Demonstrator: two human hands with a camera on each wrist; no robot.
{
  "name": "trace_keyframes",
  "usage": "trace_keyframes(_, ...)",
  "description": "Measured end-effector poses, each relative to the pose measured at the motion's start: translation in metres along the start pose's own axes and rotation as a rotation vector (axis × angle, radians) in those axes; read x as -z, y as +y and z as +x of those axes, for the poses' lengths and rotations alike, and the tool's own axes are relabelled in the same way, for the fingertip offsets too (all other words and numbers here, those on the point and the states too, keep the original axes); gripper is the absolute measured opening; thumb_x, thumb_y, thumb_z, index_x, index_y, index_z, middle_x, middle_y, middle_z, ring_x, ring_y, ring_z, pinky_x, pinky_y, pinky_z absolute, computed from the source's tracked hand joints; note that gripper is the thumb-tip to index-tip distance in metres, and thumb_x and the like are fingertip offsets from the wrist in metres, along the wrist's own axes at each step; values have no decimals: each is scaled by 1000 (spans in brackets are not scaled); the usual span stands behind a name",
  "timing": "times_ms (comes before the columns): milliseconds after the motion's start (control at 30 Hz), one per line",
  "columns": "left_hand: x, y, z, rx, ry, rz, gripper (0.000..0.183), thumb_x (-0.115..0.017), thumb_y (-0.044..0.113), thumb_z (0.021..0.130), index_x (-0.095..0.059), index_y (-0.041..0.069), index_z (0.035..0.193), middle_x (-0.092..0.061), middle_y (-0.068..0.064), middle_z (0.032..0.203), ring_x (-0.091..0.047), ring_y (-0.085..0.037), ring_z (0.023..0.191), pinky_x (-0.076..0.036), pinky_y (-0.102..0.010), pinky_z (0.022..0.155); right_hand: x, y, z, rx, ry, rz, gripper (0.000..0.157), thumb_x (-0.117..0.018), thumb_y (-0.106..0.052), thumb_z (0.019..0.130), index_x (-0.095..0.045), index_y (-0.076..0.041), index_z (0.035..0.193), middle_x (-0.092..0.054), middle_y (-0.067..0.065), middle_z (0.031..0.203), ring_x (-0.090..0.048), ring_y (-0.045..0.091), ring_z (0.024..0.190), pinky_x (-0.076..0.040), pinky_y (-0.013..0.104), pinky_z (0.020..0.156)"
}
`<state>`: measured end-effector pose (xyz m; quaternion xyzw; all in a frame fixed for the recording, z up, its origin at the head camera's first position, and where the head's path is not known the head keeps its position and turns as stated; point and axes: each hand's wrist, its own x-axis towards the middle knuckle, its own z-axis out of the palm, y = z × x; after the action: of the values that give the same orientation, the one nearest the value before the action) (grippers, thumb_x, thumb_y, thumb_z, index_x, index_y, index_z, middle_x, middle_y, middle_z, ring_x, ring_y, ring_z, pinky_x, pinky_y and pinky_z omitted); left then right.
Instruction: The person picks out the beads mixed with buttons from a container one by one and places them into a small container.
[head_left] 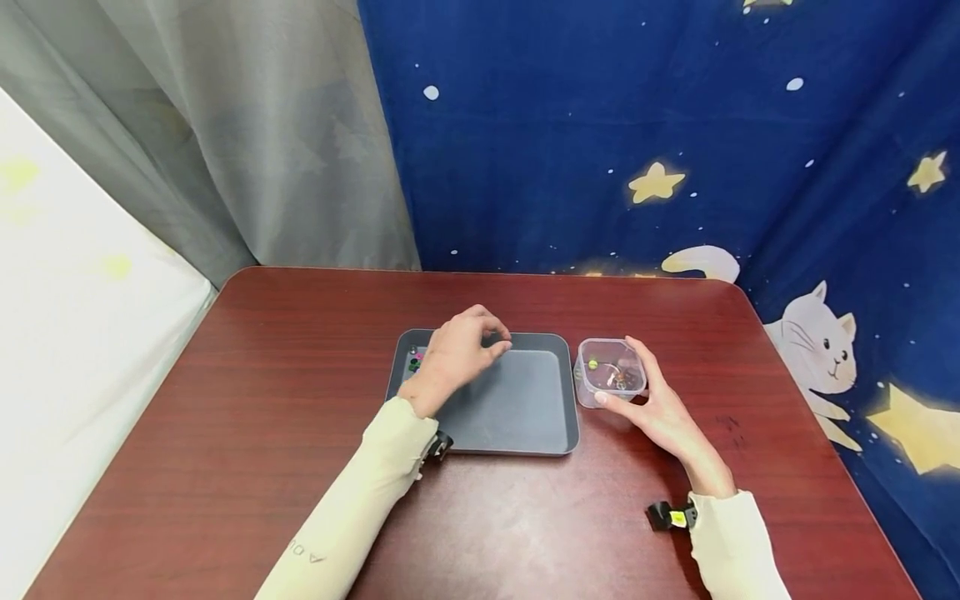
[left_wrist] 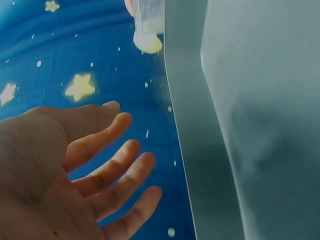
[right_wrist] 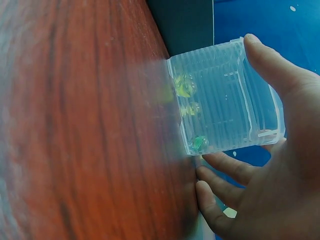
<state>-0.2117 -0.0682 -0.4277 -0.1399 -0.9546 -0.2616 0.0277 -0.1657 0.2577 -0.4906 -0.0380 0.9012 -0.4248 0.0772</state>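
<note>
My left hand (head_left: 459,350) hovers over the grey tray (head_left: 517,408), its fingers loosely bent. In the left wrist view those fingers (left_wrist: 112,192) are spread apart and hold nothing. At the tray's far left corner lie several small coloured pieces (head_left: 415,364), partly hidden by the hand. Just right of the tray, my right hand (head_left: 667,417) grips a clear square plastic box (head_left: 590,397) between thumb and fingers. Through the ribbed wall of the box (right_wrist: 220,105), small rounded pieces with green (right_wrist: 198,144) and yellow colour show near its bottom, resembling glass marbles.
The reddish-brown wooden table (head_left: 247,433) carries the tray and box. A blue star-patterned curtain (head_left: 525,167) and a grey one (head_left: 300,150) hang behind it. Black wrist cameras (head_left: 660,516) sit on both wrists.
</note>
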Motion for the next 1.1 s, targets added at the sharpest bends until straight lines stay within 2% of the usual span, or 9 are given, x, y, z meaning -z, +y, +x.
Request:
trace_keyframes(200,19,-24,-7,20,39,18,11,-78,29,93,-81,24,103,-71,5,112,-73,-18,110,-58,-44,87,0,1,-1,5,-1,1,103,-78,-50,91,-7,-43,165,-33,18,165,-41,44,145,-37,70,111)
trace_keyframes(400,38,-50,-17,17,96,54,12,-79,26,92,-82,20,103,-73,-1,112,-70,-25,112,-48,-53,98,0,1,0,10,0,5,102,-78,-50,91,-6,-47,164,-32,18,166,-41,45,145,-36,70,111)
trace_keyframes(567,47,-68,-26,77,77,76,13,-78,24,93,-82,18,103,-71,-5,119,-65,-31,118,-45,-58,101,0,2,0,11,7,9,102,-78,-49,91,-7,-48,164,-29,17,168,-40,45,146,-36,69,112)
trace_keyframes(733,50,-85,-32,122,27,73,12,-76,21,94,-81,16,104,-68,-9,125,-59,-35,124,-46,-59,100,-1,3,2,20,11,13,102,-79,-48,91,-9,-43,165,-29,17,168,-40,44,146,-37,67,111)
trace_keyframes(833,48,-95,-35,134,17,55,13,-75,19,94,-81,15,104,-67,-9,126,-58,-35,124,-49,-56,97,-1,4,2,23,9,16,102,-79,-48,91,-9,-45,165,-29,17,168,-40,44,146,-37,67,111)
trace_keyframes(1000,42,-110,-39,153,-7,37,12,-73,19,96,-81,16,105,-67,-8,124,-60,-30,114,-53,-49,87,-1,4,2,22,7,18,101,-79,-48,91,-8,-50,163,-30,17,167,-40,44,146,-36,68,111)
trace_keyframes(1100,38,-116,-42,155,-9,37,14,-73,19,96,-81,17,107,-67,-7,122,-63,-27,105,-53,-45,80,-1,3,2,23,4,21,101,-79,-48,91,-8,-48,164,-31,17,167,-41,44,146,-37,67,111)
